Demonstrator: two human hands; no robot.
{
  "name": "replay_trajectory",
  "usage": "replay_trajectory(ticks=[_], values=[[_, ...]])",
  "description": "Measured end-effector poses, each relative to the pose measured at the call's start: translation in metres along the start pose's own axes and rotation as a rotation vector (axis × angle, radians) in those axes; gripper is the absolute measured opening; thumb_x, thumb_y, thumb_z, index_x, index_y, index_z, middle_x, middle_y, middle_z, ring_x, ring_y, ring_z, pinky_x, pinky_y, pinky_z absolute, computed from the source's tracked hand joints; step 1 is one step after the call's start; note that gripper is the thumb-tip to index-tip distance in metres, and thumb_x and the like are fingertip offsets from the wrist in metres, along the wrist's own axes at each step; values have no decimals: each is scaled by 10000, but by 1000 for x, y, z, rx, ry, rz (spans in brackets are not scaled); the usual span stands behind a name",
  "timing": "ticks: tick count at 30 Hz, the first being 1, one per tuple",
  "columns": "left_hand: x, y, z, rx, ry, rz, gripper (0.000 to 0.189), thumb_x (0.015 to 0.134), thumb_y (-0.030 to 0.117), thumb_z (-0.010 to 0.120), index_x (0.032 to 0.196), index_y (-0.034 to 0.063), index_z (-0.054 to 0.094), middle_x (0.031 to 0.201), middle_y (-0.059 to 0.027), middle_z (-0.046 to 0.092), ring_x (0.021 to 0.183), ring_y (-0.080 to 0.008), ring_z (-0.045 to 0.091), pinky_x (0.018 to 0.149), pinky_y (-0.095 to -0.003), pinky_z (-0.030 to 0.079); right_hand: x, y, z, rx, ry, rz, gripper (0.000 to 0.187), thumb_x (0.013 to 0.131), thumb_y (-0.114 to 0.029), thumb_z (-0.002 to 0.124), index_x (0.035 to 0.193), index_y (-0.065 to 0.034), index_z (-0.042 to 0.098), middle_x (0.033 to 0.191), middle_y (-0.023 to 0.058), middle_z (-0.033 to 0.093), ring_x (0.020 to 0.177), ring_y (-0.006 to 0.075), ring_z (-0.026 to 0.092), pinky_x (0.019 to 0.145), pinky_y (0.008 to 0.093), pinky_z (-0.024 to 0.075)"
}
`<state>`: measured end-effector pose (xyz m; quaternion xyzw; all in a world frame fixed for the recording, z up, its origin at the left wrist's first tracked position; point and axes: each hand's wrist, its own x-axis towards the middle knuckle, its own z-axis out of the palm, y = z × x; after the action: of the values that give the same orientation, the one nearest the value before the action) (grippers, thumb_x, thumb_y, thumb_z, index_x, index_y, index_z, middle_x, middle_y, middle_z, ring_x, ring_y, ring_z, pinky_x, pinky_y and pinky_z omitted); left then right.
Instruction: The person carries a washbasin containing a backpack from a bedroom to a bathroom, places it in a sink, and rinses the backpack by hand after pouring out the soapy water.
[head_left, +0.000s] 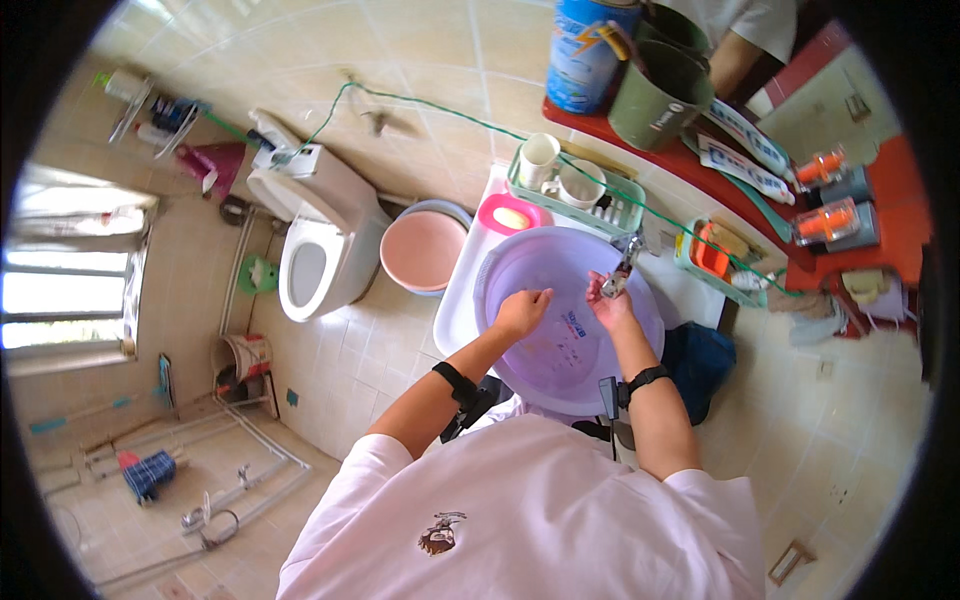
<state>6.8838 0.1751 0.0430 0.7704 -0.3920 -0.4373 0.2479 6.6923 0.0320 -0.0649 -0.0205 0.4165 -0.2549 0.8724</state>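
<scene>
A purple plastic basin (559, 352) rests on the white sink top (459, 315) in front of me. Over its left part is my left hand (523, 312), its fingers curled; whether they hold anything small cannot be told. My right hand (611, 301) is at the metal faucet (619, 276), palm up and fingers apart and bent, just under or beside the spout. Whether it touches the metal is unclear. Behind the basin's left rim lies a pale bar of soap (511, 218) in a pink soap dish (489, 212).
Behind the basin a green tray (626, 217) holds white cups (538, 159). Another green tray (742, 292) with brushes stands right. A red shelf (574, 118) carries a green cup (660, 97) and toothpaste tubes (742, 169). Left are stacked basins (424, 251) and a toilet (304, 270). A green cord crosses above.
</scene>
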Motion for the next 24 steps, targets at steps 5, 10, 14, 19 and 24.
replay_trajectory(ticks=[5,10,14,19,24], values=[[-6,-22,4,-32,27,56,351,940,361,524,962,24,621,868,-185,653,822,-361,625,753,-406,478,-3,5,-11,-185,-19,49,342,918,-350,564,711,-88,491,535,-1,340,504,165,354,529,320,352],[12,-18,5,-45,-117,62,333,918,339,531,963,19,613,837,-183,646,823,-344,620,744,-412,477,-27,-12,-6,-206,215,-60,251,968,-193,441,729,-118,424,543,-22,276,448,126,279,448,293,278],[45,-19,28,-401,-288,-102,318,920,339,530,949,42,638,833,-91,639,770,-223,617,694,-356,497,-56,-42,0,-357,99,-129,160,957,-187,489,830,-95,461,619,-29,378,467,76,298,416,238,240],[63,-5,40,-647,-349,-209,320,926,337,526,942,39,643,851,-75,646,778,-225,625,692,-361,507,-103,-63,55,-599,96,-336,324,963,-356,528,954,-33,552,707,-4,482,495,75,361,446,243,323],[54,4,12,28,-103,259,303,903,289,544,956,8,647,883,-178,674,894,-344,639,783,-424,489,-113,-80,83,-517,17,-394,422,957,-431,523,975,-13,584,647,-14,475,499,71,386,478,251,362]])
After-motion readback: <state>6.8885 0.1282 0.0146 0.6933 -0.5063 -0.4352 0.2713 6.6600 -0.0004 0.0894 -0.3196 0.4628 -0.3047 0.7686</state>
